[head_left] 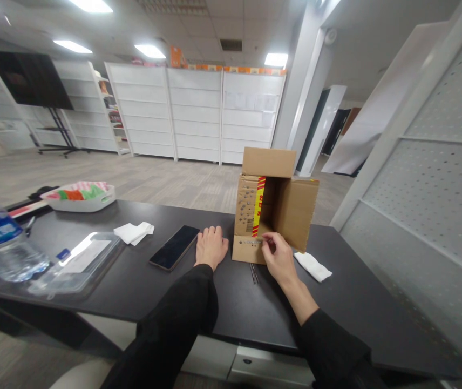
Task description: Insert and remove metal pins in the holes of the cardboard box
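Observation:
An open cardboard box stands on the dark table, its flaps spread. Yellow and red tape runs down its front, and small grey studs dot the panel to the left. Across the lower flap runs a row of small metal pieces, too small to name. At the right end of that row, my right hand is closed in a pinch; what lies between the fingertips cannot be made out. My left hand rests palm down on the table, between the phone and the box. Two thin metal rods lie just below the flap.
A folded white tissue lies right of the box, and another tissue behind the phone. Farther left are a clear plastic case, a water bottle and a white basket. A perforated panel borders the right side.

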Available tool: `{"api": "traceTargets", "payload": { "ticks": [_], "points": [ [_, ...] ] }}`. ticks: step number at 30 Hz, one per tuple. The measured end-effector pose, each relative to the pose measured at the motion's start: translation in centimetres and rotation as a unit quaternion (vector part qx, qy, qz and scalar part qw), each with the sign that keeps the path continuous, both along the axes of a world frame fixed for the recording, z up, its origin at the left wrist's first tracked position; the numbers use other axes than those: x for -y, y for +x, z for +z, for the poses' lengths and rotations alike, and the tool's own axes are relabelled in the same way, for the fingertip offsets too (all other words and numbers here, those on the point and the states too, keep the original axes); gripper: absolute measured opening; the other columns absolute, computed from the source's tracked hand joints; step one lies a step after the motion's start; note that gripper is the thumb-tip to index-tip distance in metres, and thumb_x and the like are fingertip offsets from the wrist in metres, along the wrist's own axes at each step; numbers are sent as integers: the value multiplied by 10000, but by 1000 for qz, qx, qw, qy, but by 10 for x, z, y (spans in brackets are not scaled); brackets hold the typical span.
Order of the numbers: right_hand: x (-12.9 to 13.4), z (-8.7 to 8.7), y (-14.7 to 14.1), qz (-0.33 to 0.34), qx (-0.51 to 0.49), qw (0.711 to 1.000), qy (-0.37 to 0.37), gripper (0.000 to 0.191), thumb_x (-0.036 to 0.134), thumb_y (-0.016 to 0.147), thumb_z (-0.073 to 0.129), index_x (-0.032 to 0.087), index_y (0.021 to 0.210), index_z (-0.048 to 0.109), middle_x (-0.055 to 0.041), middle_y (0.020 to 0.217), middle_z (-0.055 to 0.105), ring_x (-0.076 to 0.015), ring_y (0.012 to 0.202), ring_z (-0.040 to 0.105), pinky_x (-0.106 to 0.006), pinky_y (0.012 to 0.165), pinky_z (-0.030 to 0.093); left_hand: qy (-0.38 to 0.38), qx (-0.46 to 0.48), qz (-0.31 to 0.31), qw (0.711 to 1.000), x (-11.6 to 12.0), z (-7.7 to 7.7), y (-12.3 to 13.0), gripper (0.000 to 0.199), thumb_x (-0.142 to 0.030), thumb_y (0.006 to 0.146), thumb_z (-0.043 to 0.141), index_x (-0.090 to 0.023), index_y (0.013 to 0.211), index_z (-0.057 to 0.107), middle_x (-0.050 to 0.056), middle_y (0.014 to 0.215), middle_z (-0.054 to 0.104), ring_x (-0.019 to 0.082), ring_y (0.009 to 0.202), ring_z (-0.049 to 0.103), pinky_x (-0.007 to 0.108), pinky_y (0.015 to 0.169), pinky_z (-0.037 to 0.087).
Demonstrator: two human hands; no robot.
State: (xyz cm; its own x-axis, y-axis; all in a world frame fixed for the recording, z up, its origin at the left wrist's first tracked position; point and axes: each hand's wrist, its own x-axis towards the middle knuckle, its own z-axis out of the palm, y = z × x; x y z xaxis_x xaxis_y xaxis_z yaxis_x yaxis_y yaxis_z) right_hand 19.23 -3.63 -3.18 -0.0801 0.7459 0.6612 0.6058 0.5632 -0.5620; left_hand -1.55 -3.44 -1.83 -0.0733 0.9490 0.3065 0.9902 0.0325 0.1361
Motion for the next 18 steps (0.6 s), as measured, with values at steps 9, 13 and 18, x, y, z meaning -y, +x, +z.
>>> {"api": "traceTargets", "payload": {
  "ticks": [9, 13, 18],
  "points": [
    [10, 4, 0, 61, 37, 997, -15, 154, 193, 853, 481, 210, 938, 609, -71, 908, 674, -233, 882, 623, -386, 812, 487, 2, -1, 1, 1000, 0, 0, 0, 176, -241, 896, 424, -186, 981, 568, 115, 1083, 630, 262, 1049, 538, 402, 896, 378],
    [21, 16, 3, 113, 102, 987, -42, 206, 147, 811, 483, 211, 957, 613, -69, 960, 671, -239, 945, 603, -407, 854, 466, 8, -4, -2, 1000, 0, 0, 0, 179, -244, 897, 419, -182, 977, 568, 117, 1068, 629, 269, 1039, 541, 405, 886, 378],
    [40, 26, 7, 163, 163, 970, -73, 340, 99, 713, 500, 221, 1006, 621, -68, 1026, 664, -249, 1011, 574, -427, 910, 432, 0, 2, 1, 1000, 0, 0, 0, 178, -241, 898, 421, -186, 989, 564, 117, 1092, 627, 266, 1059, 537, 401, 899, 376]
  ]
}}
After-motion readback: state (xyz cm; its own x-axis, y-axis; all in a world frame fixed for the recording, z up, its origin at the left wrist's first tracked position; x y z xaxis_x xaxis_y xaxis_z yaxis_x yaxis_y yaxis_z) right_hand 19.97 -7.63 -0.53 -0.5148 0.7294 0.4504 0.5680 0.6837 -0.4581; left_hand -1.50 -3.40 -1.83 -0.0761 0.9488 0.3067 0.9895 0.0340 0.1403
